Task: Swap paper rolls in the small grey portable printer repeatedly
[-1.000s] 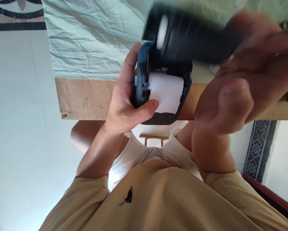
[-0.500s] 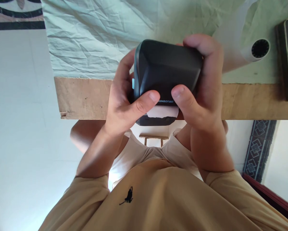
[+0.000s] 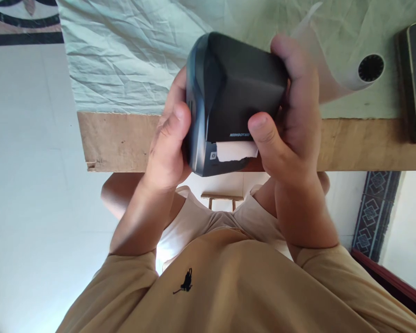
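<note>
Here, seen from a head-worn camera looking down, a person in a tan shirt [image 3: 235, 286] held a small dark label printer [image 3: 235, 97] in both bare hands above the near edge of a counter [image 3: 117, 141]. At the far left lay pale floor tiles [image 3: 27, 138], and beside them the counter's bare wooden edge showed below a crumpled pale green cloth [image 3: 124, 60] that covered its top. The left hand [image 3: 168, 143] clasped the printer's left side, its thumb pressed flat against the dark blue casing and its fingers [image 3: 175, 92] curled out of sight behind the body, so it was closed in a grip on the printer. The printer sat tilted, its lid shut, with small lettering near the lower front edge and a short white strip of label paper [image 3: 236, 150] poking from the slot beneath. The right hand [image 3: 293, 125] gripped the printer's right side, the thumb resting on the front just beside the paper strip and the other fingers wrapped over the top right corner. Farther right, on the cloth, lay a white paper roll [image 3: 346, 69] with a dark core facing the camera, well apart from the hands. At the far right edge of the counter sat a dark flat object [image 3: 414, 78], only partly in view.
</note>
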`<state>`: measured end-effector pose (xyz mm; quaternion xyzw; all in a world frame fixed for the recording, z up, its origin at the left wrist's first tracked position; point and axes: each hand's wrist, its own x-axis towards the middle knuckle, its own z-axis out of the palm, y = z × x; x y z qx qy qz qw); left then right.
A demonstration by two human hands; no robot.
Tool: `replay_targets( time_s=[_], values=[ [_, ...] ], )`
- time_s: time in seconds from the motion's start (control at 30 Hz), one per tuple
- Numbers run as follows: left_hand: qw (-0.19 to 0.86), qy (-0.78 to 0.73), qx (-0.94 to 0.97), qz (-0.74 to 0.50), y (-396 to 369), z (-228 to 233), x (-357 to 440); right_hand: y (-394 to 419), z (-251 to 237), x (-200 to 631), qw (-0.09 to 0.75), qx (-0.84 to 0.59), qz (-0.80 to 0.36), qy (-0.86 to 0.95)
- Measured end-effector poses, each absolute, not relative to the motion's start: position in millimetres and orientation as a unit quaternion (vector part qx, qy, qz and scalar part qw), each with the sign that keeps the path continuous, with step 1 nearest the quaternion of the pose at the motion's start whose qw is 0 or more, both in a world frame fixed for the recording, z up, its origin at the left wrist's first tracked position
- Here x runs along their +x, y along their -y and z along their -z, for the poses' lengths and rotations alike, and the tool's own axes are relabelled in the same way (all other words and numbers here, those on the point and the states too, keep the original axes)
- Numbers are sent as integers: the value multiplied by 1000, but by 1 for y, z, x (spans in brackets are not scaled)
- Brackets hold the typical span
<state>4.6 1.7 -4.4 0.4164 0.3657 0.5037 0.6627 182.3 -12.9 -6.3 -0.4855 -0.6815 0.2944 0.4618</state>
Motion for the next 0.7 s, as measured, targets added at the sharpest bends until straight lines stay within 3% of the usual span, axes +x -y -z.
replay_targets(
  time_s=[0.7],
  values=[
    [665,-355,385,-533,-6,23,0,7,15,182,454,-445,-361,682]
  ],
)
